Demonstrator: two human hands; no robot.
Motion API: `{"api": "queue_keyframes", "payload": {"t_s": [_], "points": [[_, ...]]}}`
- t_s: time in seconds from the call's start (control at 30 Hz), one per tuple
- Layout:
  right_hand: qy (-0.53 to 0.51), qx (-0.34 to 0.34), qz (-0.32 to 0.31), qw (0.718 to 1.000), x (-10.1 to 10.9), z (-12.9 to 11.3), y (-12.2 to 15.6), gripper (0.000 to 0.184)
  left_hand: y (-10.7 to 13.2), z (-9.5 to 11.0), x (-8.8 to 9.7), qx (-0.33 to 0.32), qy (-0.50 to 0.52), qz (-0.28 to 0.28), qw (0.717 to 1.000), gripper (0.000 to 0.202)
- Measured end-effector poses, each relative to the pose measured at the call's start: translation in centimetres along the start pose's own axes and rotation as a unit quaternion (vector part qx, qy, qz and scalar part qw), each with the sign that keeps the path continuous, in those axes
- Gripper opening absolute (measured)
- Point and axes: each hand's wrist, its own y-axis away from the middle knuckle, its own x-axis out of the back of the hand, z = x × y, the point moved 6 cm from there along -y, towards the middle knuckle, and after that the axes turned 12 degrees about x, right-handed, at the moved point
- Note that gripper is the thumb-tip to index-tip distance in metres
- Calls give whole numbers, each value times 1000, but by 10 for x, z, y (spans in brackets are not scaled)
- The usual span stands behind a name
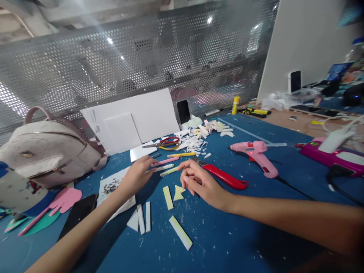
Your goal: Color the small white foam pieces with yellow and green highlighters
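My left hand [138, 174] reaches over a row of pens, its fingers stretched out at the near ends of a pink pen [166, 161] and a white pen with a green tip [165, 167]. I cannot tell whether it touches them. My right hand [202, 184] hovers with loosely curled, parted fingers and nothing visible in them. Its index fingertip is at the end of a pale yellow-green stick [170, 171]. Beside it lies a red box cutter [224, 176]. Below are a yellow strip [168, 197], cut yellow triangles [178, 192], a yellow-edged strip [181, 232] and white strips [141, 218].
Scissors [167, 143] and a heap of white scraps [195, 142] lie behind the pens. A pink glue gun [257, 153] with its cord is at right, near a magenta power strip [330, 155]. White boards [153, 113], a backpack [48, 151] and a dark phone [78, 214] are at left.
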Motion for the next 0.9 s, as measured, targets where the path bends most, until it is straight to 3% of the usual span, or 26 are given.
{"api": "queue_keyframes", "payload": {"t_s": [0.13,0.3,0.43,0.53,0.7,0.8,0.9], "points": [[1,-5,-1,1000,1,2,0,14,-10,30,-15,-37,-19,-33,999,20],[0,-16,-1,1000,1,2,-1,14,-22,44,-29,-56,-53,-47,996,20],[-4,-28,10,1000,4,4,-2,17,-26,50,-25,-39,-61,-20,997,24],[-2,-41,29,999,8,9,-2,24,-22,59,-10,-21,-55,17,998,20],[5,-36,48,998,9,7,0,27,6,88,17,-45,-70,103,991,26],[3,-5,41,999,6,-6,6,32,36,114,15,-147,-103,103,978,28],[21,29,-13,999,-3,-18,13,25,68,130,8,-227,-131,103,960,35]]}}
